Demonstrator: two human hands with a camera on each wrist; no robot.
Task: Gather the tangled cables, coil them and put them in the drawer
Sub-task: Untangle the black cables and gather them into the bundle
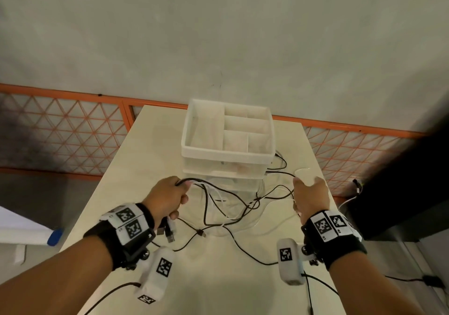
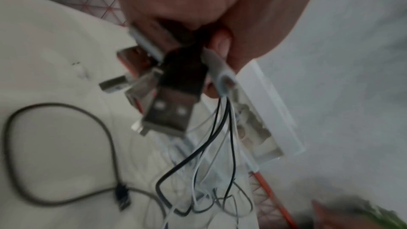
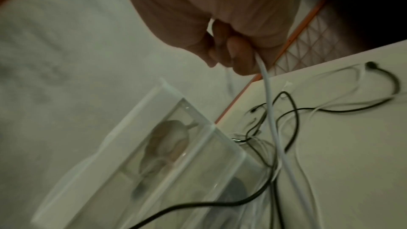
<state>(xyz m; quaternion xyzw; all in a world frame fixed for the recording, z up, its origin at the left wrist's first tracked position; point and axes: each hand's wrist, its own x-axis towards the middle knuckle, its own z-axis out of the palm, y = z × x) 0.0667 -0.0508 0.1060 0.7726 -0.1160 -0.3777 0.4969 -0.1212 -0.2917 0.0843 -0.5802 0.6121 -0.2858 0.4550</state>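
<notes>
A tangle of black and white cables [image 1: 233, 207] lies on the pale table [image 1: 136, 154] in front of a clear plastic drawer unit [image 1: 226, 171]. My left hand [image 1: 167, 198] grips a bunch of cables; their USB plugs [image 2: 169, 111] hang below the fist, and the black and white strands [image 2: 220, 145] trail from it toward the tangle. My right hand [image 1: 309, 196] is curled round a white cable [image 3: 270, 111] that runs down into the tangle. Both hands are raised above the table, left and right of the drawer front.
A white divided tray [image 1: 227, 130] sits on top of the drawer unit. One black cable [image 1: 252, 256] trails over the near edge of the table; another loops behind the unit at the right [image 1: 279, 161]. An orange lattice fence [image 1: 73, 132] runs behind the table.
</notes>
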